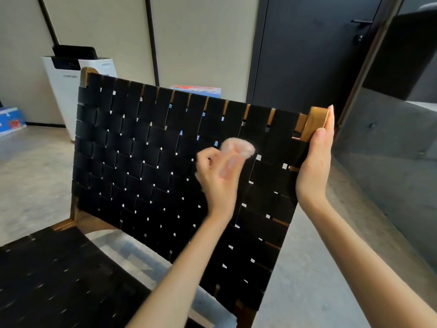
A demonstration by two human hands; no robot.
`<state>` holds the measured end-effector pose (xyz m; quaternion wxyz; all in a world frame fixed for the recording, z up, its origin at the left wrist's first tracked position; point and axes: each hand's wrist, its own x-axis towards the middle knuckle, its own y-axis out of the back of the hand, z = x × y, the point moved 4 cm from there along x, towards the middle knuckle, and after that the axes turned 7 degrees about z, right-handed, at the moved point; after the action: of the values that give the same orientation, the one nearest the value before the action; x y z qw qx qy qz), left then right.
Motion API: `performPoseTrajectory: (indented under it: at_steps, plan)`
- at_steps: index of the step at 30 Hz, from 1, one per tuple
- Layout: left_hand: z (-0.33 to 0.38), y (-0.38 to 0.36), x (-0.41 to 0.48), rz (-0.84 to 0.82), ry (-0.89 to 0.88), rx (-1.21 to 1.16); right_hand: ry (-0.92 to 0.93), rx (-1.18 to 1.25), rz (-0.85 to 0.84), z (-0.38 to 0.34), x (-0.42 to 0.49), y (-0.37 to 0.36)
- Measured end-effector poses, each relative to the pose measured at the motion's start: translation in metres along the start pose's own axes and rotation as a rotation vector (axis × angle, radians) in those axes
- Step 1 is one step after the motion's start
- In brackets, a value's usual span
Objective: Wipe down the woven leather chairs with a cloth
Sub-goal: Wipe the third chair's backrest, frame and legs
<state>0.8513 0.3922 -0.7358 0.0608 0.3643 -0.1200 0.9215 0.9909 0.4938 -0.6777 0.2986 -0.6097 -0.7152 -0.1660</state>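
The left hand (217,176) curls its fingers round a blurred cloth (238,147) against the chair (142,150) back; the right hand (314,162) lies straight-fingered against the post (315,121).

A small grey wordmark (70,76) is printed on the front of the white appliance (68,95); its letters cannot be read reliably. Print on the blue boxes (11,121) is illegible.

Right of the backrest (146,166), floor (319,268) lies open (concrete ledge (383,162) bounds it).
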Motion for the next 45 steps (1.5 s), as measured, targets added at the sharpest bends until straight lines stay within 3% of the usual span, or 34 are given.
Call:
performPoseTrajectory:
  at_steps: [5,7,15,19,22,28,33,39,41,45]
  plan:
    - [0.023,-0.013,-0.050,-0.097,-0.300,0.128,0.031,-0.020,-0.007,0.000,0.001,0.000]
    - [0.003,-0.006,-0.031,-0.069,-0.318,0.245,0.025,-0.023,-0.012,0.001,0.001,0.000]
    - [-0.082,0.073,0.050,0.196,0.128,0.497,0.028,-0.005,0.002,-0.002,0.001,0.001]
    - [-0.080,0.071,0.051,0.042,0.087,0.371,0.018,-0.004,0.003,-0.005,-0.001,0.000]
    - [-0.061,0.063,0.035,0.070,0.180,0.305,0.016,-0.001,0.007,-0.005,-0.002,0.000]
    - [0.006,0.013,-0.025,-0.106,-0.182,0.138,-0.015,-0.009,0.022,-0.003,-0.001,0.000]
    - [-0.012,0.021,-0.015,-0.087,-0.265,0.273,-0.013,-0.003,0.022,-0.004,-0.001,0.000]
    - [-0.025,0.040,0.010,-0.170,-0.638,0.353,-0.014,-0.004,0.024,-0.004,-0.002,0.001]
    - [-0.046,0.059,0.018,-0.133,-0.567,0.438,-0.012,-0.005,0.028,-0.005,-0.002,0.001]
    - [-0.084,0.101,0.047,0.042,0.098,0.467,-0.006,-0.007,0.032,-0.007,-0.002,0.000]
